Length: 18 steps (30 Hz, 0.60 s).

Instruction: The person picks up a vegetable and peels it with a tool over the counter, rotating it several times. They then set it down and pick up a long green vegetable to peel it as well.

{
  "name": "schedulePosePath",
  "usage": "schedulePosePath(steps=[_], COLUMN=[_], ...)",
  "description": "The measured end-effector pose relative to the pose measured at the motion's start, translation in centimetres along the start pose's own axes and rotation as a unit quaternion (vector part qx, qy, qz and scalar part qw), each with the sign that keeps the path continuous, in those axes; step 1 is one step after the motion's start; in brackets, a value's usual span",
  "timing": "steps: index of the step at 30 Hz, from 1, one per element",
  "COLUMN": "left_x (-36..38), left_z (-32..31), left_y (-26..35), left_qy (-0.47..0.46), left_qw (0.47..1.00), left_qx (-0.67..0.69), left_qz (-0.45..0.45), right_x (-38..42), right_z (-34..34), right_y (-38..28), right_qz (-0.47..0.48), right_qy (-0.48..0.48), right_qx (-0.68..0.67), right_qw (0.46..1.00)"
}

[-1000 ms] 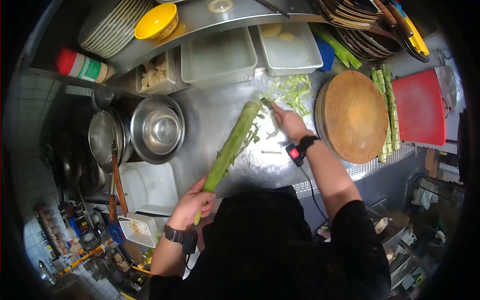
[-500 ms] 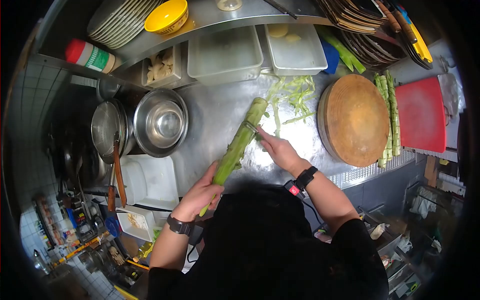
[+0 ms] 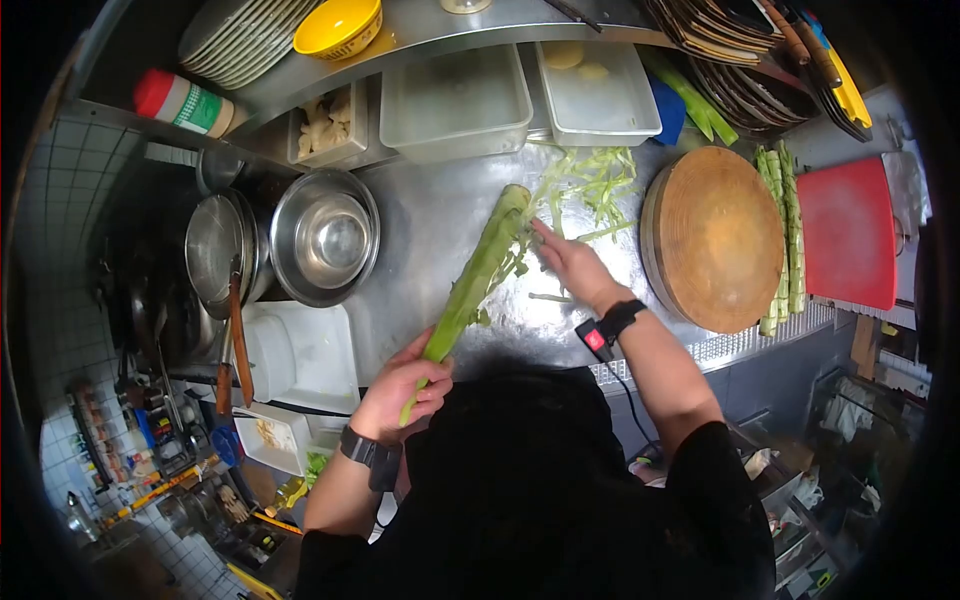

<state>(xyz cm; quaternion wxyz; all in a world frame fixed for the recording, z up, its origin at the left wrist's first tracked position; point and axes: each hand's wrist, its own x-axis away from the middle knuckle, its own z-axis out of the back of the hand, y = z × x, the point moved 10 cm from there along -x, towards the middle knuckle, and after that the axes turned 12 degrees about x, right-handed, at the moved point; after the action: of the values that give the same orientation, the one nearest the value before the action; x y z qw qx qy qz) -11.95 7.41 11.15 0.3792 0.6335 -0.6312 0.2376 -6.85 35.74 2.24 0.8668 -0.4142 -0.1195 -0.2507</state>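
Observation:
My left hand is wrapped round the thin lower end of a long green celtuce stem. The stem slants up and away over the steel worktop, its thick cut end farthest from me. Close to that far end is my right hand, closed on a peeler that is mostly hidden by the fingers and loose peel. Strips of peel hang from the stem's right side. A heap of pale green peelings lies on the worktop just beyond my right hand.
A round wooden chopping block stands at the right, with more green stems and a red board beyond it. Steel bowls and a strainer sit at left. Plastic tubs line the back under a shelf.
My right hand has moved up and slightly right along the stem to its far end. More peel now hangs from the stem's right side. My left hand keeps its grip.

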Motion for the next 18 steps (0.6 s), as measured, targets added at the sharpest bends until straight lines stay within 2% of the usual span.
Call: schedulePosePath(steps=[2,3,4,5,6,8,9,10,11,12,14,16,18], left_x=[-0.2,0.0,-0.1,-0.1,0.0,0.0,0.2,0.5,0.6,0.5,0.5,0.4,0.5], left_z=[-0.1,0.1,0.2,0.1,0.0,0.2,0.5,0.6,0.7,0.7,0.3,0.2,0.3], left_y=[0.2,-0.1,0.1,0.3,0.4,0.5,0.2,-0.2,-0.3,0.1,0.2,0.7,0.8], left_qy=[0.008,0.014,0.012,-0.004,-0.019,-0.008,0.004,0.005,0.013,0.018,0.006,0.009,0.024], left_qw=[1.0,1.0,0.999,1.0,0.999,1.0,1.0,1.0,1.0,1.0,1.0,1.0,1.0], left_qx=[0.014,0.026,0.028,0.028,0.029,0.023,0.016,0.016,0.001,-0.014,-0.005,-0.016,-0.02], left_qz=[0.006,0.011,0.009,0.011,0.012,0.007,0.007,0.009,0.009,0.008,0.008,0.001,0.001], right_x=[1.6,3.2,5.1,6.9,6.6,6.2,3.7,0.8,-0.4,-1.2,1.6,5.3,5.8], right_z=[-0.1,-1.2,-2.9,-5.2,-5.9,-6.0,-2.6,-3.8,-1.5,0.0,-2.0,-3.0,-4.4], right_y=[-3.9,-6.5,-9.0,-10.5,-9.7,-8.5,-5.2,1.8,1.6,0.3,-4.4,-9.7,-10.1], right_qz=[0.182,0.273,0.316,0.239,0.241,0.308,0.073,-0.142,-0.052,0.042,0.215,0.341,0.318], right_qy=[0.064,0.088,0.041,-0.155,-0.157,-0.054,-0.061,-0.091,-0.066,-0.035,-0.009,0.023,-0.08], right_qx=[0.045,-0.012,0.001,0.162,0.164,0.151,-0.233,-0.332,-0.121,0.098,-0.003,0.059,0.125], right_qw=[0.98,0.958,0.948,0.945,0.944,0.938,0.968,0.928,0.989,0.994,0.977,0.938,0.936])
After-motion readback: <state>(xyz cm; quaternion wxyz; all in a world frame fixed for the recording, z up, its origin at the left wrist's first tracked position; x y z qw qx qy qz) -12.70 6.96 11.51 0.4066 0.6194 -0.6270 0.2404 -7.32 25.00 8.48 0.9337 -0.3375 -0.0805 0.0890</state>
